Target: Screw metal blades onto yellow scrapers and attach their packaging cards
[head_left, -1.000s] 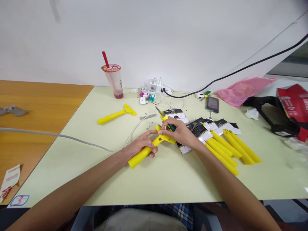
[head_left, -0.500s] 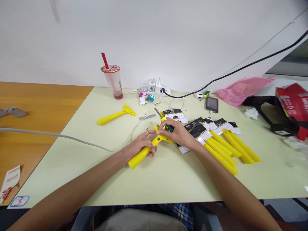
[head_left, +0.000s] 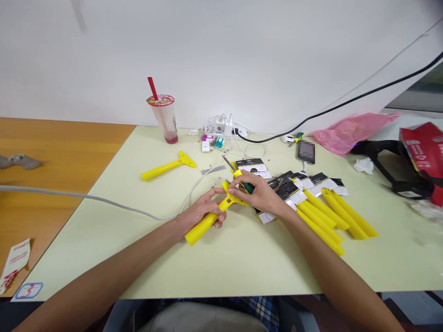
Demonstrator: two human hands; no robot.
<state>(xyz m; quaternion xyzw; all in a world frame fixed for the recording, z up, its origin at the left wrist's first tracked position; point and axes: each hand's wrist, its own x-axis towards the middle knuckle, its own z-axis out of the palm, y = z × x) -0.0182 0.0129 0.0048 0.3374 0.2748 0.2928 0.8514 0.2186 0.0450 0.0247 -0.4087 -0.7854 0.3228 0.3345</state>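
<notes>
From my remote seat, a pale green surface fills the frame, a row of yellow scrapers in card sleeves lying to the right. Since a second ago little has shifted: the view has tipped slightly, and both hands have stayed on the same scraper (the work on it looks, to me, still under way, no part yet set aside). The left hand is clamped round the handle of the yellow scraper, pinning it on the surface, its T-shaped head pointing away from me. The right hand is closed on a green-handled screwdriver and touches the scraper's head, which lies just left of that grip. Small screws sit just beyond.
</notes>
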